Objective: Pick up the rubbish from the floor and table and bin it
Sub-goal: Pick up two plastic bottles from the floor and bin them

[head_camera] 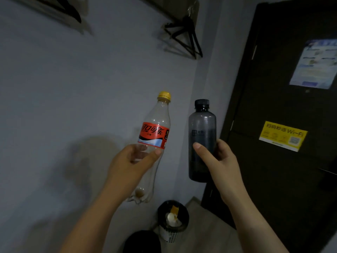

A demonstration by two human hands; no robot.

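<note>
The left hand (134, 159) holds a clear bottle (155, 143) up in the air, fingers and thumb curled around its middle. The bottle has a yellow cap (164, 94) and a red Coca-Cola label in Chinese letters. A little brown drink sits at its bottom. The right hand (217, 159) grips a dark bottle (202, 128) with a black cap, held upright just beside the clear one. Below them stands a small bin (172, 223) with rubbish inside. A yellow sticker (282, 136) on the dark door (273, 99) says "Wi-Fi".
</note>
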